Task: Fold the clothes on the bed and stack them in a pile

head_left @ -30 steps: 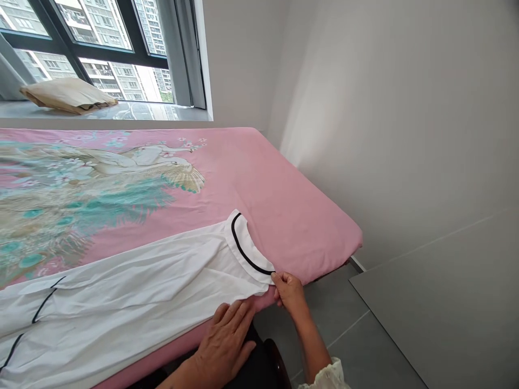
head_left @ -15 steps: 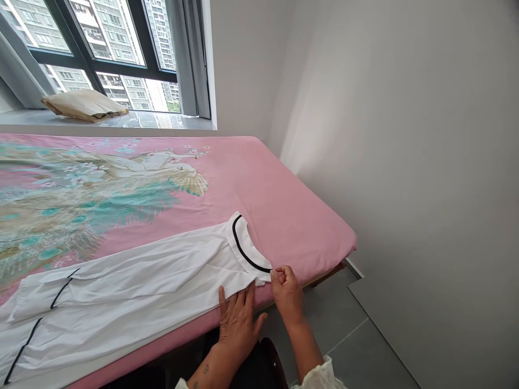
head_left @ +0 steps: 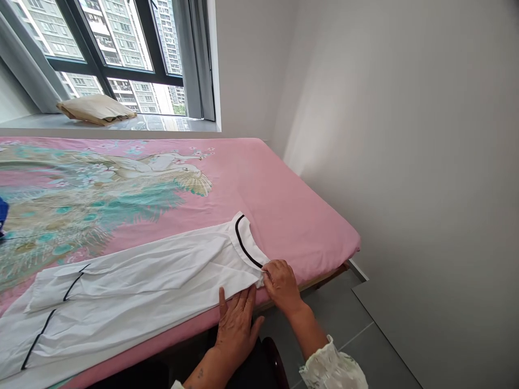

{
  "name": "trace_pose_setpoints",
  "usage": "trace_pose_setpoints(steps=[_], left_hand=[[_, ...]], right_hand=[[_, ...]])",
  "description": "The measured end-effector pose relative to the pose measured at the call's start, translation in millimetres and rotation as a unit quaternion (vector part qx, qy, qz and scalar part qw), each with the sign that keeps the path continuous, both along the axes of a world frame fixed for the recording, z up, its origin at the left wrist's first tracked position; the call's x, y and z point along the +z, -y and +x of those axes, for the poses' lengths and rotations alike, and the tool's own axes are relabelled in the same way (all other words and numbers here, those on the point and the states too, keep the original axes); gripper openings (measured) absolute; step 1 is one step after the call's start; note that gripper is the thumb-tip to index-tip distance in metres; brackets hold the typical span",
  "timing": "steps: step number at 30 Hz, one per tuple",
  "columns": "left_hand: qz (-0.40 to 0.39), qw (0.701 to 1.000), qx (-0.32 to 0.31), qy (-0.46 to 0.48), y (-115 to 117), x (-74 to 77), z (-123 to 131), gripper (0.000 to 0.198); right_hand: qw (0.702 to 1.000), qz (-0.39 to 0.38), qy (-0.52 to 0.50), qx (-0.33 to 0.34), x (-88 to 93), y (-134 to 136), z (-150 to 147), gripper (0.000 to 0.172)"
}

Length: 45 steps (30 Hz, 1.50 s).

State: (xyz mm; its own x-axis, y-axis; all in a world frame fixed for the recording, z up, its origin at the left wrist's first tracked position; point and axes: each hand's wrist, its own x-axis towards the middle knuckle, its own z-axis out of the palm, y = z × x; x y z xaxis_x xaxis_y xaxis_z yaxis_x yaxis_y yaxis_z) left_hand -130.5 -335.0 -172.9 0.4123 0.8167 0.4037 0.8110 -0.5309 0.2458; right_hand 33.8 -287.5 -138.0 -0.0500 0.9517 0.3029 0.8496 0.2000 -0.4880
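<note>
A long white garment [head_left: 154,281] with black piping lies spread across the bed's near side. Its right end has a curved, shaped edge trimmed with a black band [head_left: 245,246]. My left hand [head_left: 237,327] rests flat on the lower edge of the cloth, fingers stretched out and thumb apart. At the near corner of the curved end, my right hand [head_left: 280,286] has its fingers curled down over the fabric, pinching it; the fingertips are partly hidden.
A pink bedsheet [head_left: 279,205] printed with a white bird and turquoise feathers covers the bed. A beige cushion-like bundle [head_left: 97,109] sits on the windowsill [head_left: 162,124]. Something blue [head_left: 3,213] shows at the left edge. A grey wall [head_left: 405,162] rises to the right.
My right hand has shifted slightly left and turned over the garment's corner, its fingers now curled down on it. My left hand stays flat. The blue thing has come into view.
</note>
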Motion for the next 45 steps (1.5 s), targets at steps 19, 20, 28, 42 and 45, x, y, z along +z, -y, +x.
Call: trace_pose_setpoints(steps=[19,20,28,42,45], left_hand=[[-0.093,0.993,0.073,-0.014,-10,3.3,23,0.052],[-0.091,0.993,0.075,-0.014,-10,3.2,23,0.053],[-0.002,0.995,0.026,0.101,2,7.5,5,0.031],[0.0,0.994,0.042,-0.097,-8,-17.6,-63,0.056],[-0.018,0.995,0.002,-0.095,-16,-8.2,-60,0.056]], right_hand=[[0.983,0.13,-0.112,-0.072,-21.2,30,-11,0.015],[0.983,0.126,-0.117,-0.071,-21.4,35,-14,0.016],[0.996,-0.025,-0.083,0.009,-30.9,65,-30,0.042],[0.984,-0.158,0.051,-0.058,-36.1,49,-39,0.056],[0.995,-0.066,-0.019,-0.072,-30.4,56,-41,0.044]])
